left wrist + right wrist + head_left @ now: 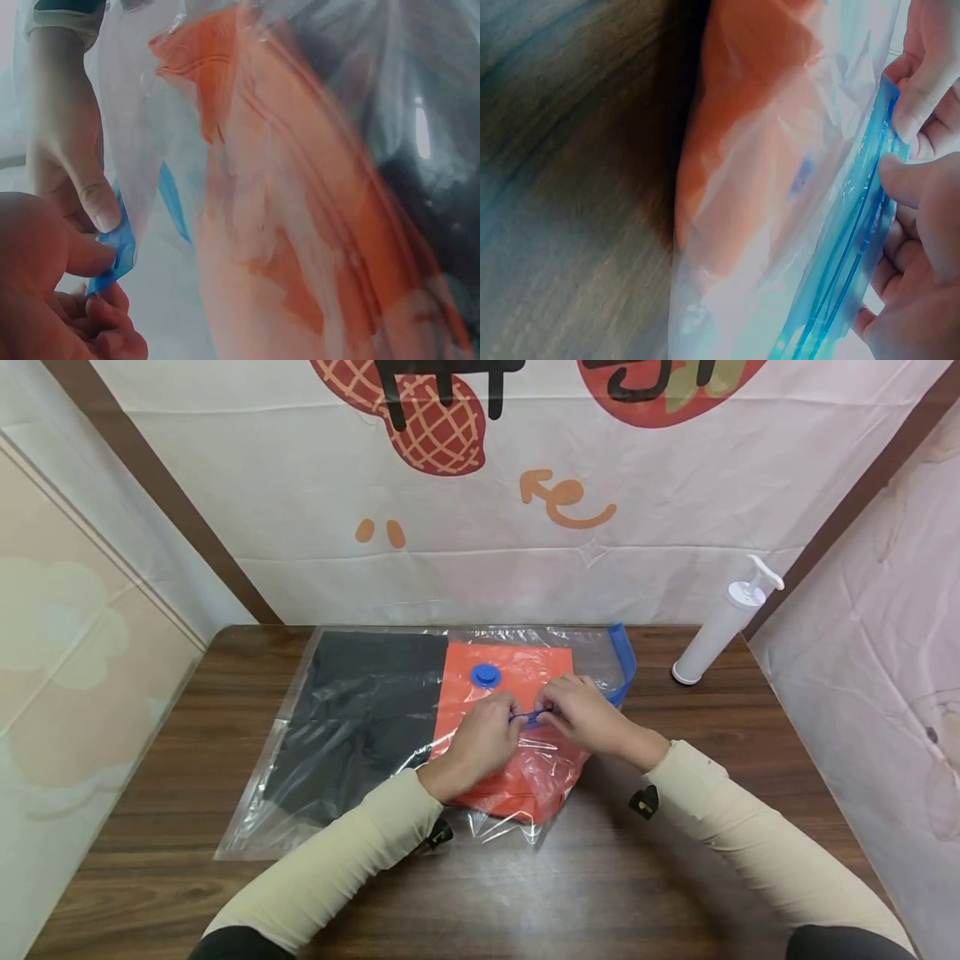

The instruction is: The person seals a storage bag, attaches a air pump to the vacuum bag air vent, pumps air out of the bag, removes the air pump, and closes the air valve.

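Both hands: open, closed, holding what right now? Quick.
Left hand: grip closed, pinching the blue strip.
Right hand: grip closed, pinching the same blue strip.

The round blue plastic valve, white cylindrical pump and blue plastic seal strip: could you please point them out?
Round blue plastic valve (486, 674), head view: raised centre.
White cylindrical pump (716, 635), head view: middle of the barrel.
Blue plastic seal strip (851, 236), right wrist view: ridged middle.

Pinched blue strip on clear bag with left hand and right hand; saw orange cloth inside bag, table beside bag.
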